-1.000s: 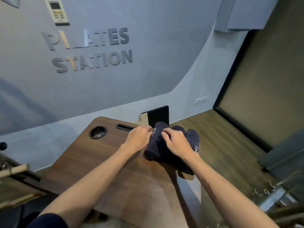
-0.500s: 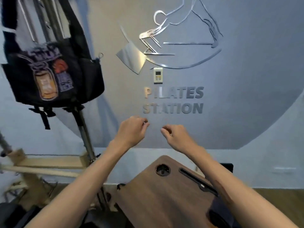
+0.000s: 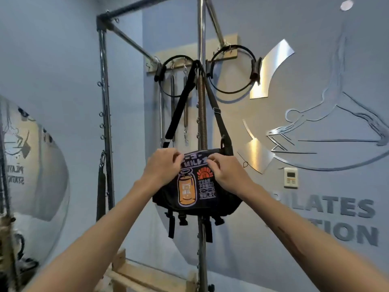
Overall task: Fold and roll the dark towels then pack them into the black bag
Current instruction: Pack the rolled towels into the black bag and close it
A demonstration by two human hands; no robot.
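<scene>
The black bag (image 3: 196, 199), printed with an orange can and a sun, hangs by its strap from a hook on a chrome pole (image 3: 201, 39). My left hand (image 3: 163, 168) grips the top left edge of its flap with curled fingers. On the flap's top right edge my right hand (image 3: 226, 172) pinches the fabric. Both arms reach up and forward at chest height. No dark towels are in view.
A chrome frame (image 3: 104, 102) with eyelets stands left of the bag. Two black rings (image 3: 233, 69) and springs hang on the wall behind. A wooden frame (image 3: 134, 277) lies below. A wall thermostat (image 3: 291, 178) and metal lettering are at the right. A mirror (image 3: 31, 165) is on the left.
My view swung up and left from the wooden table and rolled towels to the hanging bag. Both hands left the towels, rose empty, and now hold the bag's flap.
</scene>
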